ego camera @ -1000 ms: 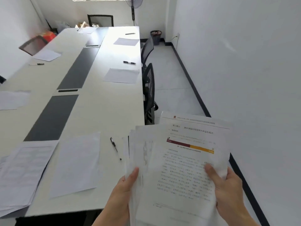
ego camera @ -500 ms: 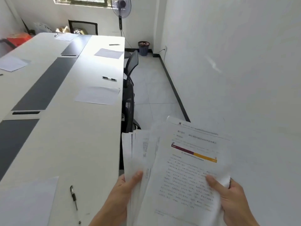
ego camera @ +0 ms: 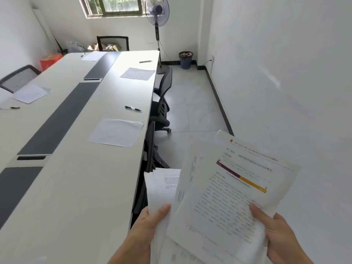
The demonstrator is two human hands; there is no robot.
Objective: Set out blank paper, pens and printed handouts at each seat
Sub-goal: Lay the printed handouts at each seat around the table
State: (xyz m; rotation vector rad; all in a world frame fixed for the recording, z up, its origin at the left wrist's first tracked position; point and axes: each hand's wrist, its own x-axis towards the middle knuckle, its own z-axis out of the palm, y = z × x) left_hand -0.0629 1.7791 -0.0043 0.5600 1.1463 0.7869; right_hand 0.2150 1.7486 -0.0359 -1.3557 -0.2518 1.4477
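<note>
Both hands clasp the fanned printed handouts (ego camera: 219, 197), right hand (ego camera: 280, 239) pinching the top sheet, left hand (ego camera: 144, 231) the rest, while the blank sheet (ego camera: 116, 132) and pen (ego camera: 133, 109) lie ahead-left of the grip, nearer the left hand.

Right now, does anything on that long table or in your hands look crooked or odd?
Nothing spilled or damaged. The handouts gripped by the left hand and right hand are fanned unevenly rather than squared. On the table, the blank sheet at the left side seat seems turned askew.
</note>
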